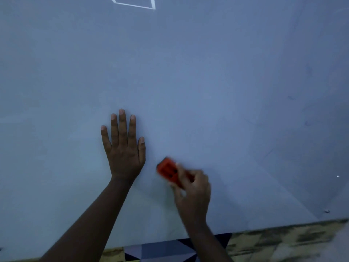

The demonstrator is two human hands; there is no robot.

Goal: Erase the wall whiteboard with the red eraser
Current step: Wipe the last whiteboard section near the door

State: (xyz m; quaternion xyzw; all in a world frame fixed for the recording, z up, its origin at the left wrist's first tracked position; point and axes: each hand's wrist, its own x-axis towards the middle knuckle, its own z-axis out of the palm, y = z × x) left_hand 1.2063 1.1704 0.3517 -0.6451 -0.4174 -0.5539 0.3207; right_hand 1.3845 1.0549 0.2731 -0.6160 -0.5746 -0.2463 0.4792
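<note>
The wall whiteboard (188, 72) fills nearly the whole view, pale grey-blue and dim. My left hand (123, 148) lies flat against it with straight fingers spread, low and left of centre. Just to its right my right hand (192, 191) grips the red eraser (168, 170) and holds it against the board; the hand and eraser are blurred. Faint dark pen marks (307, 70) show on the board's right side.
A bright reflected outline (136, 4) sits at the board's top edge. Below the board's lower edge runs a patterned wall or floor (283, 241) with a dark geometric patch (160, 250). A small screw (327, 211) sits at the board's lower right corner.
</note>
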